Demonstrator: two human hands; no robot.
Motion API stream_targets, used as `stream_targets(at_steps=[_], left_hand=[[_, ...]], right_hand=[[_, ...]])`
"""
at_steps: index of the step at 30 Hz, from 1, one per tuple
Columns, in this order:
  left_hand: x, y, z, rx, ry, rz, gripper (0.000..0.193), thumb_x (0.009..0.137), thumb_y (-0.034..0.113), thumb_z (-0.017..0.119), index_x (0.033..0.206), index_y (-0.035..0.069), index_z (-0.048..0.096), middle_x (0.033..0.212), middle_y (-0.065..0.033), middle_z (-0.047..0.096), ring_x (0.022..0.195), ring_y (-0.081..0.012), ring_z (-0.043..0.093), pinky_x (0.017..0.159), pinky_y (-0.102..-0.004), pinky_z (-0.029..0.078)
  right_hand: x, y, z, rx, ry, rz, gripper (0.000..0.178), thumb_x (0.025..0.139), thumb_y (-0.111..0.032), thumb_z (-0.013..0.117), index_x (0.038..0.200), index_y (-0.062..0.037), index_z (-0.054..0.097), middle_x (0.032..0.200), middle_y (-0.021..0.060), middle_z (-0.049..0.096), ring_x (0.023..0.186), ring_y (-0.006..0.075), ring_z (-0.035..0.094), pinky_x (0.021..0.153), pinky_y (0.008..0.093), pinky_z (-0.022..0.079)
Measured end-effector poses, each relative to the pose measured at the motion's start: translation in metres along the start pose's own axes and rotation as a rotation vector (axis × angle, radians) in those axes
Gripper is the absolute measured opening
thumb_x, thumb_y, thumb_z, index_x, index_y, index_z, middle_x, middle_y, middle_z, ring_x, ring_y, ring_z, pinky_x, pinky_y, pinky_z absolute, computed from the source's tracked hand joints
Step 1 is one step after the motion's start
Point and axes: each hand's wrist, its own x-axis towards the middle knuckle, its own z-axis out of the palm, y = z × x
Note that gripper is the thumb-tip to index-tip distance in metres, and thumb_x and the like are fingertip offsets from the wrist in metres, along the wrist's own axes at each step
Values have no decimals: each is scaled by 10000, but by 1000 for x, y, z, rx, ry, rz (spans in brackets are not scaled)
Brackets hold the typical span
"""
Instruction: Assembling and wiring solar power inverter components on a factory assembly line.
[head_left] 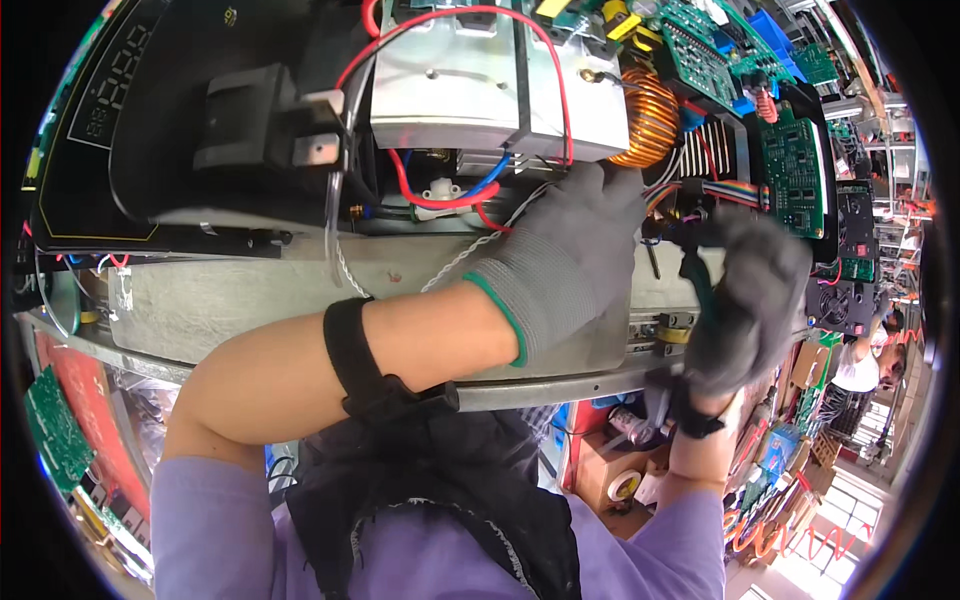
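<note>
My left hand (578, 262), in a grey knit glove with a green cuff edge, reaches to the lower edge of a silver metal heat sink block (450, 112). Its fingers are curled together beside a copper-wound coil (650, 118), and whatever lies between them is hidden. My right hand (748, 295), also gloved in grey, is to the right of the left one. Motion smears it, and its fingers cannot be made out. It is near a rainbow ribbon cable (732, 190) and a green circuit board (793, 178). Red and blue wires (450, 198) loop below the heat sink, with a twisted white wire (465, 258) nearby.
On the left lies a black panel (160, 195) with a digit display and a black bracket piece (245, 120). A metal work surface (230, 300) runs along the front. Another green board (715, 50) is at the back. Cardboard boxes (605, 475) stand below, and another person (860, 365) is far right.
</note>
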Motion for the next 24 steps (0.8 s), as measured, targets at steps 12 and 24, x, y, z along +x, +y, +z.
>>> stream_targets(at_steps=[12,24], left_hand=[[1,-2,7,-35,57,-33,199,846,216,627,872,65,753,1023,-27,660,1102,-211,549,907,-360,467],[1,-4,1,0,19,-7,206,877,205,610,928,62,750,1026,-31,659,1073,-210,567,889,-367,474]], right_hand=[[-17,-8,-6,120,-132,-128,109,877,-106,611,969,-86,667,884,79,550,902,293,636,924,507,556],[28,12,-10,-89,-144,136,271,941,-55,441,1090,20,655,1055,155,662,915,277,627,832,347,504]])
